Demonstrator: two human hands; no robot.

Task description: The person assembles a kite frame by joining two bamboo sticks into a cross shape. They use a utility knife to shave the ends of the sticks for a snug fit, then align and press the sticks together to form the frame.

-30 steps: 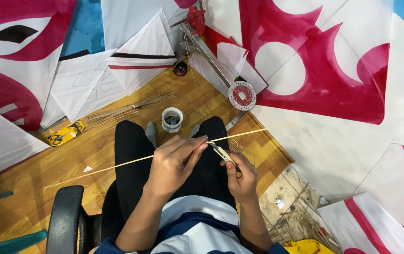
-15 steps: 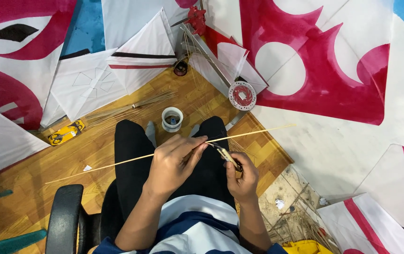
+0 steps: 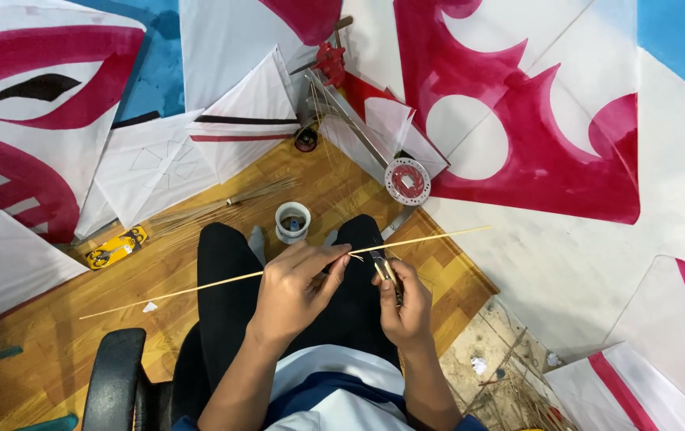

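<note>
Seen from above: long thin bamboo stick (image 3: 199,286) lying across the lap, pinched between left hand (image 3: 298,287) fingers. Right hand (image 3: 403,302) just right of the pinch, closed around a small blade (image 3: 385,269). Beyond the stick, small white cup (image 3: 292,221) on wooden floor (image 3: 55,335).

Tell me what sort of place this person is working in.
Most likely a kite-making workshop. Large white and crimson paper kites cover the wooden floor, a bundle of thin sticks lies by a thread spool, and both hands work a long bamboo stick.
</note>
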